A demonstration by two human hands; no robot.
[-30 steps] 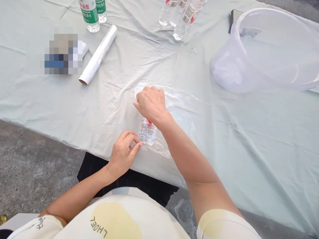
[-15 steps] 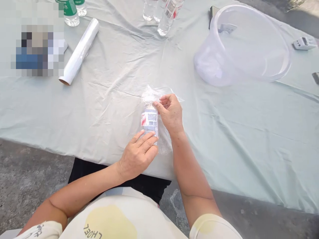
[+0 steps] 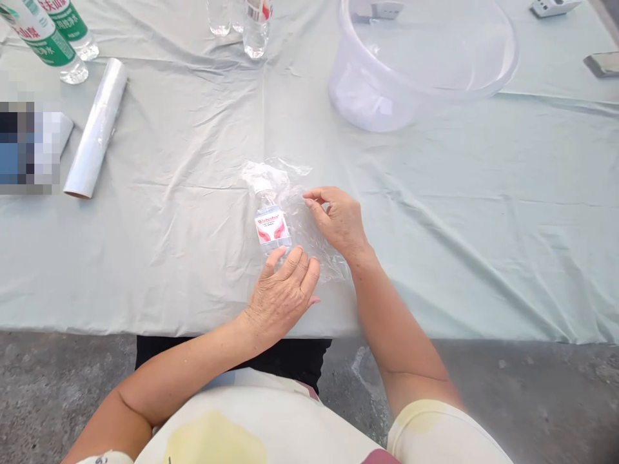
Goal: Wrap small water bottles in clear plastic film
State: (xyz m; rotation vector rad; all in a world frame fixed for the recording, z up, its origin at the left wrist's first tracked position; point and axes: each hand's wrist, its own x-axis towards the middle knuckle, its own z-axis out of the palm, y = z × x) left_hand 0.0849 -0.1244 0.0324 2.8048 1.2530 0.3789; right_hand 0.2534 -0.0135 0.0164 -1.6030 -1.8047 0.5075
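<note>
A small clear water bottle (image 3: 272, 225) with a white and red label lies on the cloth, its cap end away from me. Loose clear plastic film (image 3: 322, 248) surrounds the cap and spreads out to the bottle's right. My left hand (image 3: 285, 290) lies palm down over the bottle's lower end, fingers curved around it and hiding the base. To the right of the bottle, my right hand (image 3: 338, 219) is closed, thumb and forefinger pinching at the film's edge.
A roll of plastic wrap (image 3: 97, 129) lies at the left, near green-labelled bottles (image 3: 53, 42). More clear bottles (image 3: 256, 32) stand at the back. A translucent basin (image 3: 372, 96) is at the back right, with a white power strip (image 3: 554, 6) beyond. A pale cloth (image 3: 193, 258) covers the table.
The bottle has rolled, so its label front faces up instead of the barcode, and its cap end leans left. My right hand has drawn away from the bottle's neck. The camera view has shifted.
</note>
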